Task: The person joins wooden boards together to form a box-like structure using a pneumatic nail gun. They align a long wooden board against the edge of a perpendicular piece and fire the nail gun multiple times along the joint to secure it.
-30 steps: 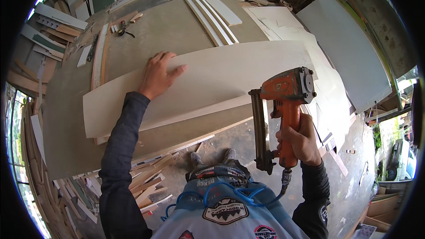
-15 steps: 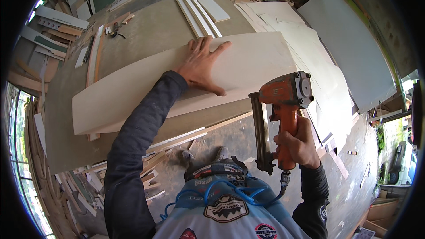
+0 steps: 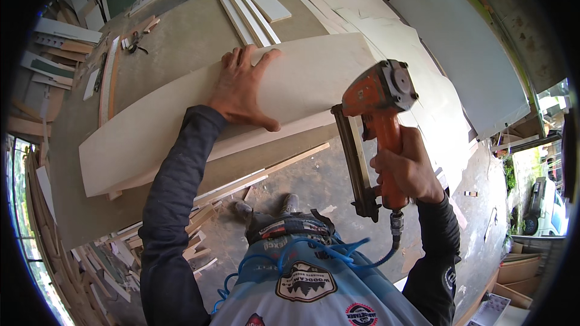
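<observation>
Our left hand [image 3: 244,87] has slid rightward along the pale board [image 3: 181,124], now flat and open nearer the orange nail gun [image 3: 377,127] gripped by our right hand [image 3: 408,169].

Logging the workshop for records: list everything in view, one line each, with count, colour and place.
Long board: one, pale cream, lying across the worktable under the left hand.
Nail gun: one, orange with a black magazine, held above the board's right end.
Air hose: one, blue, running from the gun's base across the person's front.
Worktable: one, grey-brown, filling the upper left.
Narrow strips: several, white, at the table's far edge.
Large sheets: several, white and grey, on the right.
Wood offcuts: many, tan, on the floor below the table.
Left hand: pressed flat on the board, dark sleeve.
Right hand: gripping the gun's handle.
</observation>
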The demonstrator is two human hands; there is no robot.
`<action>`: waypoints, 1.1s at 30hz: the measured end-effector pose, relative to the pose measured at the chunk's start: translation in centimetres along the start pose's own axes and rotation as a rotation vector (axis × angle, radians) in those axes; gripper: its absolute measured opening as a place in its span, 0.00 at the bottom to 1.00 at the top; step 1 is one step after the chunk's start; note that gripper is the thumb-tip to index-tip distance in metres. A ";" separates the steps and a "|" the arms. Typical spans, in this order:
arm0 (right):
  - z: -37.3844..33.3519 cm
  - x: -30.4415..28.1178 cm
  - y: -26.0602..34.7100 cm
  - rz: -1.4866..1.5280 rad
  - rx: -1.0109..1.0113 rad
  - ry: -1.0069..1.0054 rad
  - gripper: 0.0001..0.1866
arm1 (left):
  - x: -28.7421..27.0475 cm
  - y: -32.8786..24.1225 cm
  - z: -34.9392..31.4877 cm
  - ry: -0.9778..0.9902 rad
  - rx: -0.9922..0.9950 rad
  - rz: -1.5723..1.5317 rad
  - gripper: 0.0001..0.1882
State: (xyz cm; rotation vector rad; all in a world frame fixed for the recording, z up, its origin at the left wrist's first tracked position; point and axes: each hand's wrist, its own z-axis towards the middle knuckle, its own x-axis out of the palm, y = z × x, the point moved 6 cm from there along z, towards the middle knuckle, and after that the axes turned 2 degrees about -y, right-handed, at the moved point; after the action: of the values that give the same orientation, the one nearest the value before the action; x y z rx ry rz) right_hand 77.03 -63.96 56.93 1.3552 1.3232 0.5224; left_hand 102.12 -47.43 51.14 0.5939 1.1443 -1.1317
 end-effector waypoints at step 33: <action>2.1 0.5 -1.0 -0.024 -0.138 -0.080 0.18 | 3.0 -2.5 6.3 0.164 -0.148 0.047 0.88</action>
State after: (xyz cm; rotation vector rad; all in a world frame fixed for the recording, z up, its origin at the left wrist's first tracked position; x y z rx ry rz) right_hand 78.61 -64.54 55.28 1.2329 1.2147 0.5278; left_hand 102.33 -54.81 50.95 0.6038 1.3356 -0.9619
